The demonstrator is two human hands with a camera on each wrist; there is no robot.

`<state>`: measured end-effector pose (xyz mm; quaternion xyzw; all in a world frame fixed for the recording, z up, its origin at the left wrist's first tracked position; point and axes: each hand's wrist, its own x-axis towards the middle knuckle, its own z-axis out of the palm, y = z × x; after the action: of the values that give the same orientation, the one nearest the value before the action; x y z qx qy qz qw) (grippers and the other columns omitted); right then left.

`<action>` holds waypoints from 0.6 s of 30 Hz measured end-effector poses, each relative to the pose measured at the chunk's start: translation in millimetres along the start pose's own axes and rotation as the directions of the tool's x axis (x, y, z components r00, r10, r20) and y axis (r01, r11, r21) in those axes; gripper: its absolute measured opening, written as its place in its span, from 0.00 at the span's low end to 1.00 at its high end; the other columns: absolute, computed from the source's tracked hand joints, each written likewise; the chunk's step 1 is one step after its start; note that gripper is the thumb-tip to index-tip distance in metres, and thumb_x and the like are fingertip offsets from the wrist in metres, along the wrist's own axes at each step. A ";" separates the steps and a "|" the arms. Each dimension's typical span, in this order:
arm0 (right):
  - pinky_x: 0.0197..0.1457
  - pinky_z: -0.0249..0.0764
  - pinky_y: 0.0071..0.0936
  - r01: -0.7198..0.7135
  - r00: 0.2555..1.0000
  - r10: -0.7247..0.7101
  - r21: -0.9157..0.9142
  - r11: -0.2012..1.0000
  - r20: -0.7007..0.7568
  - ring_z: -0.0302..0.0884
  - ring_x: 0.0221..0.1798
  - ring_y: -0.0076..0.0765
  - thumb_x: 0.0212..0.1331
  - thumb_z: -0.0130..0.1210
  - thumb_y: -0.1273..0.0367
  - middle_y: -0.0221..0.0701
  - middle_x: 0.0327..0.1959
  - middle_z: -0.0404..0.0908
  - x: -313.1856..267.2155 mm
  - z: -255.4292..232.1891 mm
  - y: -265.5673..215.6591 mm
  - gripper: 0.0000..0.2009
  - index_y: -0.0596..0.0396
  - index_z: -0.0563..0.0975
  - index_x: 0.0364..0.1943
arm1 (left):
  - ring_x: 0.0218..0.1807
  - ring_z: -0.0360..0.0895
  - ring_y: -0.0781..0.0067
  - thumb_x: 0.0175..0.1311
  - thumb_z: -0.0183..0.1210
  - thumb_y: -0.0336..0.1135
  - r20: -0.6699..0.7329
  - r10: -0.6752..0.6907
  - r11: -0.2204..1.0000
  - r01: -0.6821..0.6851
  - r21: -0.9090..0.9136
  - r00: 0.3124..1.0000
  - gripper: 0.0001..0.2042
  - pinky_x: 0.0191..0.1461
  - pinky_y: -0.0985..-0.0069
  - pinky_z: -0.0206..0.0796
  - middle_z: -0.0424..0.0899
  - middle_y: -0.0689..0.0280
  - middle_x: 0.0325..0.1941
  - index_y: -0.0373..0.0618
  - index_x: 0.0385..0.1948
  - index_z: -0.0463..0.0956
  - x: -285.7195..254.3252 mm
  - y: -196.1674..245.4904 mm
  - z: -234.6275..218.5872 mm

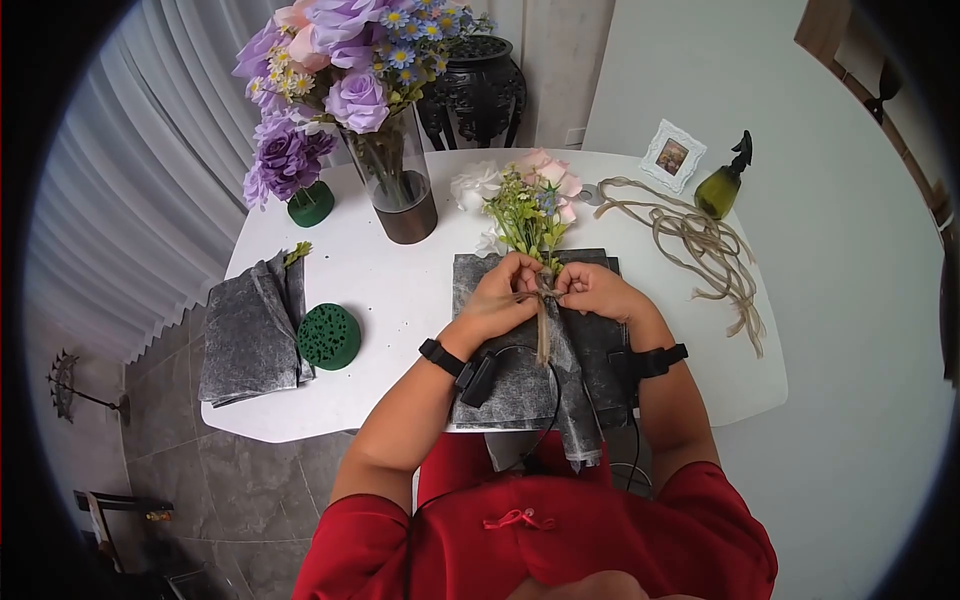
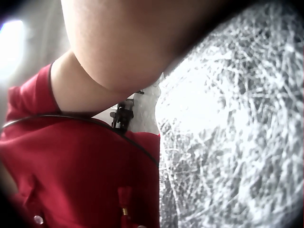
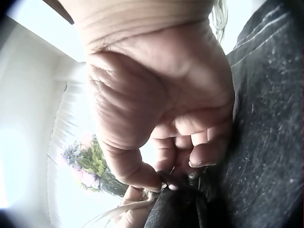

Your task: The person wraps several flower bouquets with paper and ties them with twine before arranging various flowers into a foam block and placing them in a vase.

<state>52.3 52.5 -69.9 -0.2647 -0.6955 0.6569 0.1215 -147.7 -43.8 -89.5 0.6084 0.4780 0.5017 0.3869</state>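
A small bouquet of pink and white flowers with green leaves (image 1: 530, 215) lies on the table, its stems wrapped in dark grey paper (image 1: 575, 400). Around the wrap's neck runs a tan ribbon (image 1: 543, 335). The left hand (image 1: 502, 298) pinches the ribbon at the knot from one side; the right hand (image 1: 600, 292) pinches it from the other. In the right wrist view the right hand (image 3: 161, 95) has thumb and fingertips together at the ribbon (image 3: 128, 207). The left wrist view shows grey paper (image 2: 232, 123) but not the left hand's fingers.
More grey sheets (image 1: 250, 330) and a round green foam block (image 1: 329, 336) lie at the left. Behind are a vase of flowers (image 1: 405, 215) and purple flowers in green foam (image 1: 310, 204). Loose ribbon (image 1: 700, 235), a white frame (image 1: 672, 157) and a green bottle (image 1: 716, 192) are at the right.
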 end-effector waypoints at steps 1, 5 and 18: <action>0.24 0.61 0.13 -0.010 1.000 0.010 0.003 1.000 0.024 0.66 0.24 0.13 0.53 0.60 0.74 0.20 0.25 0.72 -0.1 0.8 -1.4 0.08 0.53 0.73 0.34 | 0.36 0.69 0.84 0.52 0.57 0.19 0.004 0.034 0.999 -0.034 0.005 0.999 0.17 0.41 0.84 0.64 0.72 0.71 0.35 0.40 0.46 0.67 0.0 -0.2 -0.6; 0.23 0.60 0.12 -0.014 0.997 0.009 0.066 0.998 0.072 0.64 0.22 0.12 0.53 0.59 0.74 0.20 0.25 0.73 -2.1 4.1 -9.0 0.09 0.54 0.72 0.37 | 0.33 0.65 0.86 0.51 0.55 0.20 0.003 0.089 0.996 -0.089 -0.029 0.996 0.17 0.35 0.85 0.60 0.70 0.73 0.31 0.41 0.45 0.68 -0.3 -6.8 -4.7; 0.23 0.60 0.11 0.064 0.993 -0.042 0.202 0.977 -0.112 0.69 0.24 0.16 0.58 0.52 0.72 0.25 0.23 0.74 -2.8 -5.7 -11.1 0.07 0.55 0.73 0.39 | 0.21 0.69 0.78 0.55 0.47 0.22 -0.039 -0.160 0.835 0.114 -0.539 0.986 0.06 0.28 0.82 0.64 0.75 0.65 0.25 0.40 0.27 0.75 2.4 2.5 -22.4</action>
<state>55.3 55.9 -57.9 -0.2668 -0.6232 0.7065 0.2029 -169.1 -42.2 -82.2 0.4197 0.3771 0.6104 0.5559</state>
